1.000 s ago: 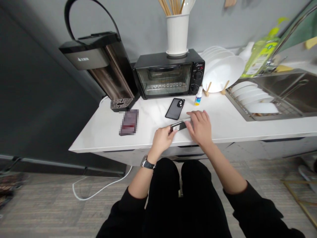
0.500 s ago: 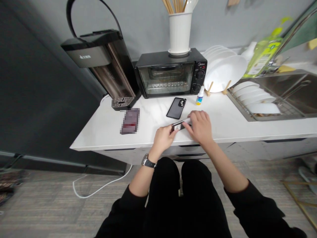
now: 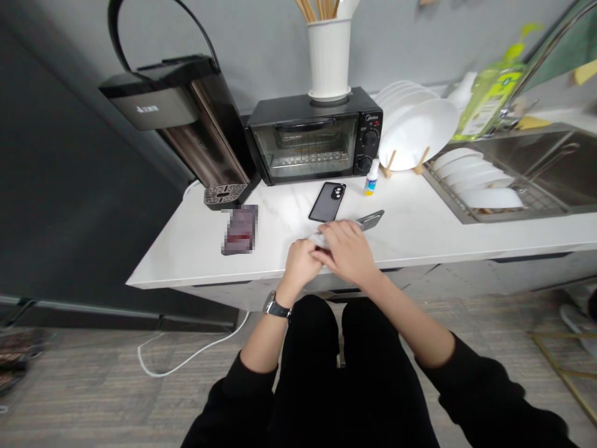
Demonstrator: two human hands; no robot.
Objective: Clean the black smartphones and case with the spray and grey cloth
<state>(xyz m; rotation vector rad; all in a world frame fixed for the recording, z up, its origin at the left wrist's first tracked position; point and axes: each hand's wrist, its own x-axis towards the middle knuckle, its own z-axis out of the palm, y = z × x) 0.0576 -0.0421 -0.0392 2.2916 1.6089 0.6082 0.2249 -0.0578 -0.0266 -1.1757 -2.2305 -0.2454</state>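
Both hands meet near the counter's front edge. My left hand (image 3: 301,262) is closed on the near left end of a dark phone (image 3: 372,219), whose far right end sticks out past my right hand. A whitish cloth or tissue (image 3: 319,239) shows between the hands. My right hand (image 3: 347,249) is closed over that cloth, on the phone's middle. Just behind them a black phone case (image 3: 328,202) lies flat, camera openings at its upper right. A small white spray bottle (image 3: 371,178) with yellow at its base stands upright to the right.
A blurred-out dark item (image 3: 240,230) lies on the white counter (image 3: 275,218) at left. Behind are a water dispenser (image 3: 205,130), a toaster oven (image 3: 312,146) with a white utensil holder (image 3: 329,59), racked plates (image 3: 417,134) and a sink (image 3: 550,165) with a dish rack.
My right hand has moved left, towards my left hand, with the whitish cloth. The phone's right end now shows beyond it. The whole view has shifted slightly.
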